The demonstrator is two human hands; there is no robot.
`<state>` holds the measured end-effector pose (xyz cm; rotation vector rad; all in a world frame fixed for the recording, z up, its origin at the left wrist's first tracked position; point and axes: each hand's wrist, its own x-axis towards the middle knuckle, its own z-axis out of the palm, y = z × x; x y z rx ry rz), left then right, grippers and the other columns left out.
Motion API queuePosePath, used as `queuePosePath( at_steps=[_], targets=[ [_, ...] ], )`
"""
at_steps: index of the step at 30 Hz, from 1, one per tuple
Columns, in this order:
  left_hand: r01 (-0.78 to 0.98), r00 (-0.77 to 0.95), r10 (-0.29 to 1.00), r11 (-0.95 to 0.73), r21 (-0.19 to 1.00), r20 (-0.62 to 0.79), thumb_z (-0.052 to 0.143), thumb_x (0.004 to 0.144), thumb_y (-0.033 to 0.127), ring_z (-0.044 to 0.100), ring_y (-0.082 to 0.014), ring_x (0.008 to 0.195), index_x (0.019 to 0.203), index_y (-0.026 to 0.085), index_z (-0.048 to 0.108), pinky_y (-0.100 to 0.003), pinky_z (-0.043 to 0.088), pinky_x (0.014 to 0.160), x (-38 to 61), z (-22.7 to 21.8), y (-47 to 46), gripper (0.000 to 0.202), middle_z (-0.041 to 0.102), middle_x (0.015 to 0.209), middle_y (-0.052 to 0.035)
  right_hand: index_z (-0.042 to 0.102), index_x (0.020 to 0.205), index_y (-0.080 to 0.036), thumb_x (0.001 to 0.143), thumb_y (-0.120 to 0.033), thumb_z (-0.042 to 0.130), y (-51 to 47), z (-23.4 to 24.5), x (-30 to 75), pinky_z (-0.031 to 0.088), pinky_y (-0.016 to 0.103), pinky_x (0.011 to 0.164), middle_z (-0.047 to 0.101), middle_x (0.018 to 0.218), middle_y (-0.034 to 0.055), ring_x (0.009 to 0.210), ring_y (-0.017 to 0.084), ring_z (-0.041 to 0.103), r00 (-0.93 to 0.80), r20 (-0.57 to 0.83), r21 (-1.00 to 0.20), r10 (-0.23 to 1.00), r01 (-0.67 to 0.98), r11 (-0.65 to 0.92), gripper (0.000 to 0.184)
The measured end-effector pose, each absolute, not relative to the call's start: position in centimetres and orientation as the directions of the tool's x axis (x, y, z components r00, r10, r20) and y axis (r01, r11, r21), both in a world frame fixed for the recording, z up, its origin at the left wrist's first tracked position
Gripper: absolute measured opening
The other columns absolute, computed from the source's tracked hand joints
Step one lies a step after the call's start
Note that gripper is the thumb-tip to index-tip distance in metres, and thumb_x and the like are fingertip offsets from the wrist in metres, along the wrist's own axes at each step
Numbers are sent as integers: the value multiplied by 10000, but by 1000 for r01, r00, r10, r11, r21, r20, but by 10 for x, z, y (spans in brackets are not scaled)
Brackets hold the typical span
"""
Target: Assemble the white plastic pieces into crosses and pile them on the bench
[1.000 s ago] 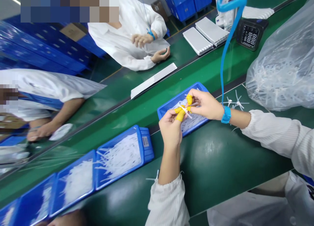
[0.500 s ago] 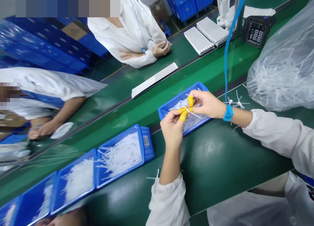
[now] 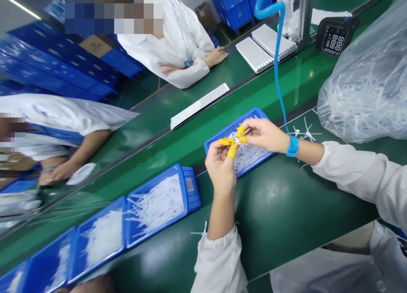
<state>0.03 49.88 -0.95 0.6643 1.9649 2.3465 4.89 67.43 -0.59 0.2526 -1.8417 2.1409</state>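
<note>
Yellow finger cots cover the fingertips of both my hands. My left hand [image 3: 221, 163] is closed in a pinch on a small white plastic piece [image 3: 237, 141]. From the other side, my right hand [image 3: 262, 134], with a blue wristband [image 3: 293, 146], pinches the same piece. Its exact shape is mostly covered by the fingers. Directly beneath the hands stands a blue bin [image 3: 208, 145] holding thin white plastic strips [image 3: 249, 157]. White star-shaped pieces with thin arms [image 3: 308, 134] lie on the green table to the right of that bin.
Blue bins [image 3: 190, 187] of white strips line the left side. A clear bag [image 3: 365, 93] of white pieces bulges at right, near a digital display [image 3: 333, 37]. A blue hose [image 3: 277, 64] hangs down. Two co-workers in white sit across the belt [image 3: 149, 153].
Both hands have shifted slightly left, still pinching together. The strip that stuck out toward the lower right no longer shows clearly. The co-worker's hand across the belt has opened out.
</note>
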Motion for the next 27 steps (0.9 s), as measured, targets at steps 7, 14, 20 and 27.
queuePosePath(
  at_steps=[7, 14, 20, 27],
  targets=[
    [403, -874, 188, -235, 885, 448, 972, 778, 310, 704, -130, 925, 956, 213, 718, -257, 584, 902, -3, -13, 500, 325, 717, 958, -1, 700, 958, -167, 777, -188, 757, 671, -3, 52, 602, 277, 748, 745, 937, 11, 795, 130, 697, -946, 316, -928, 69, -324, -185, 191],
    [155, -912, 347, -204, 967, 219, 945, 821, 382, 705, -119, 836, 1045, 225, 814, -227, 592, 787, -1, -11, 497, 303, 770, 1017, -28, 707, 958, -184, 821, -195, 734, 671, -4, 53, 618, 320, 835, 769, 938, 18, 908, 180, 756, -927, 348, -929, 141, -361, -84, 139],
    [168, -917, 323, -223, 960, 236, 965, 798, 366, 723, -126, 838, 984, 224, 835, -221, 601, 769, -2, -13, 497, 268, 792, 975, -20, 709, 950, -177, 826, -228, 768, 672, -6, 51, 617, 322, 836, 777, 945, 19, 878, 168, 751, -920, 380, -913, 100, -390, -120, 146],
    [229, -908, 309, -196, 953, 282, 983, 766, 337, 762, -159, 898, 993, 219, 854, -267, 639, 821, 0, -13, 498, 286, 824, 1007, -38, 637, 1028, -194, 812, -187, 757, 672, -4, 53, 623, 304, 838, 733, 966, 4, 903, 152, 727, -917, 379, -907, 126, -395, -146, 247]
  ],
)
